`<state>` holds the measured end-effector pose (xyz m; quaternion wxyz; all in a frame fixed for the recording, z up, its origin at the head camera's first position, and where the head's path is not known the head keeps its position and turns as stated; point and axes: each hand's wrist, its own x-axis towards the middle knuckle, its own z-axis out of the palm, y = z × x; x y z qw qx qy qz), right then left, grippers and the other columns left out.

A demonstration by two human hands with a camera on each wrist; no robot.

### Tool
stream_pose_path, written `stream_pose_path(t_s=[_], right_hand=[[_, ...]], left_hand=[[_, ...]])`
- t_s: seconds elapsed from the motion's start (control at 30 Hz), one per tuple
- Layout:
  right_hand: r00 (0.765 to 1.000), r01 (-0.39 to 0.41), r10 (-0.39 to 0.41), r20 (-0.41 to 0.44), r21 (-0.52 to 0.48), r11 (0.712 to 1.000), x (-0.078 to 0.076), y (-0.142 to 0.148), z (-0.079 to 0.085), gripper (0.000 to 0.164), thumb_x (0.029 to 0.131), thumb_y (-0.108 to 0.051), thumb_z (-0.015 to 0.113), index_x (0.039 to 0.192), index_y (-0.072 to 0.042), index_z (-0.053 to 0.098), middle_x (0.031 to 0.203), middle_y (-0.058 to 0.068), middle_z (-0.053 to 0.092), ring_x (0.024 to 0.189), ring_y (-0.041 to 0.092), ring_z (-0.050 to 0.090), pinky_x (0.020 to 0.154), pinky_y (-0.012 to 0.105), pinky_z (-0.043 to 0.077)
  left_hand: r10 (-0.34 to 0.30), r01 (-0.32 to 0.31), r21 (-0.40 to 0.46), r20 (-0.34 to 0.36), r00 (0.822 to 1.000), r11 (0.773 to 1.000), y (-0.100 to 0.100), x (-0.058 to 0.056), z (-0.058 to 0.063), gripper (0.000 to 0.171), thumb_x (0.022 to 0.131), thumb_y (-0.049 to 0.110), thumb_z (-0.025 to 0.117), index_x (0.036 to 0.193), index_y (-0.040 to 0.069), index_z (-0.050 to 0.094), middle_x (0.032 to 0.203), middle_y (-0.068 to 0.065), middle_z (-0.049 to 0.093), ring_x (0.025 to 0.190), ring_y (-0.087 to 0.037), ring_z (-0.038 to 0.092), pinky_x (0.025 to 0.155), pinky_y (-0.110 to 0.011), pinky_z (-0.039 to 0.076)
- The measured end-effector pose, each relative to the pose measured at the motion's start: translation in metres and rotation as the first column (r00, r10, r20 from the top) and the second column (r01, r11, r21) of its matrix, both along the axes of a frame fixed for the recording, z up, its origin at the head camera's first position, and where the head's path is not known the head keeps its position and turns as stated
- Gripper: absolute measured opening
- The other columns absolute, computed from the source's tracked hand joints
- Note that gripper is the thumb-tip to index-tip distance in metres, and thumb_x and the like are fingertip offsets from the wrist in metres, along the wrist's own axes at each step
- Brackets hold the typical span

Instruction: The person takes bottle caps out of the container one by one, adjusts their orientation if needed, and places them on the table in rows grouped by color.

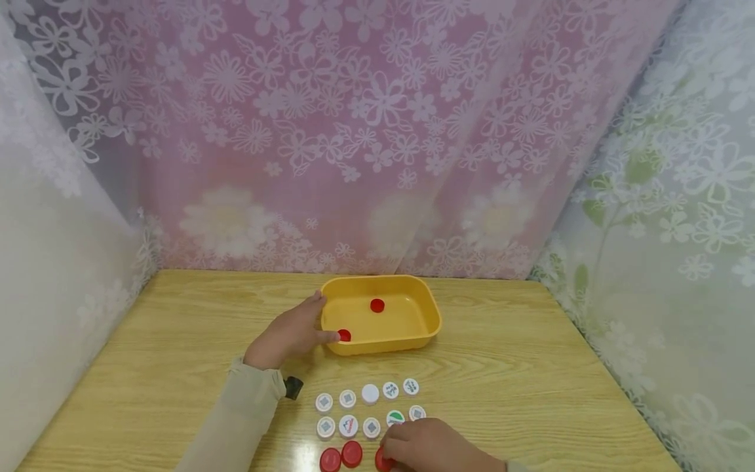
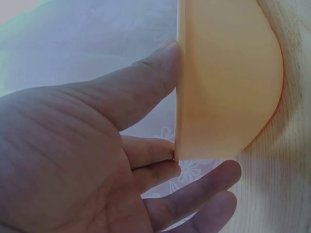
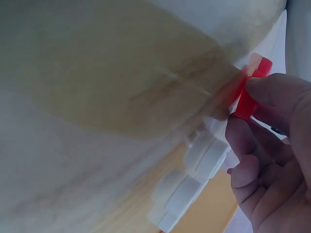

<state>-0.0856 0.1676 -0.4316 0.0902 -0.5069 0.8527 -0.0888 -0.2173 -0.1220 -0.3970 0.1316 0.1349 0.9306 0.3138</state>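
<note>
My right hand (image 1: 439, 446) pinches a red bottle cap (image 3: 246, 103) between thumb and fingers, low at the glossy tabletop. Two more red caps, one (image 1: 330, 459) and another (image 1: 352, 453), lie just left of it. Beyond them are two rows of white bottle caps (image 1: 370, 394), some with printed tops; one has a green mark (image 1: 395, 418). At the back, my left hand (image 1: 289, 337) rests against the left end of a yellow plastic basin (image 1: 377, 345), fingers spread and fairly straight, thumb (image 2: 160, 60) at its rim. Inside the basin are two red caps, one (image 1: 377, 305) near the middle, one (image 1: 345, 335) by my thumb.
The light wooden table (image 1: 519, 367) runs back to a pink floral curtain (image 1: 354, 164). Pale floral curtains hang at the left (image 1: 65, 216) and right (image 1: 666, 216). A small black device (image 1: 293, 387) sits at my left wrist.
</note>
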Motion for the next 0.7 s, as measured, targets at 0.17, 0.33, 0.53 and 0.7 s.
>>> stream_pose_path(t_s=[0.17,0.33,0.53,0.7], right_hand=[[0.999,-0.008,0.008,-0.038,-0.016,1.0,-0.0024,-0.0033,-0.004,0.008,0.103,-0.034,0.066,0.108,-0.028,0.067,0.098,-0.021,0.061,0.079,-0.01,0.05,0.072,0.006,0.041],[0.998,0.009,-0.01,-0.054,-0.022,1.0,-0.0045,-0.0055,-0.0029,0.009,0.103,-0.035,0.066,0.108,-0.028,0.066,0.092,-0.022,0.056,0.075,-0.008,0.046,0.068,0.006,0.039],[0.999,0.027,-0.027,-0.045,-0.001,1.0,-0.0056,-0.0077,-0.0019,0.009,0.103,-0.038,0.065,0.106,-0.029,0.065,0.089,-0.022,0.053,0.073,-0.007,0.045,0.067,0.008,0.039],[0.999,0.019,-0.018,-0.044,0.036,0.999,-0.0047,-0.009,0.0021,0.012,0.104,-0.04,0.064,0.106,-0.028,0.065,0.088,-0.022,0.052,0.071,-0.007,0.044,0.065,0.008,0.038]], left_hand=[[-0.006,0.006,-0.005,-0.015,1.0,1.0,-0.0008,-0.0003,-0.0016,0.091,0.094,0.039,0.076,0.163,0.004,0.028,0.171,-0.012,0.017,0.157,-0.034,0.02,0.123,-0.055,0.023],[-0.011,0.011,-0.014,-0.023,1.0,1.0,-0.0005,-0.0017,-0.0006,0.092,0.093,0.042,0.077,0.162,0.003,0.029,0.171,-0.011,0.017,0.156,-0.033,0.021,0.123,-0.055,0.024],[0.005,-0.005,-0.015,-0.007,1.0,1.0,0.0002,-0.0043,-0.0001,0.093,0.093,0.041,0.078,0.163,0.005,0.028,0.172,-0.01,0.016,0.157,-0.034,0.021,0.123,-0.056,0.023],[0.001,-0.001,-0.013,-0.002,1.0,1.0,0.0001,-0.0039,-0.0033,0.093,0.093,0.041,0.077,0.163,0.005,0.028,0.172,-0.011,0.016,0.157,-0.034,0.02,0.123,-0.056,0.023]])
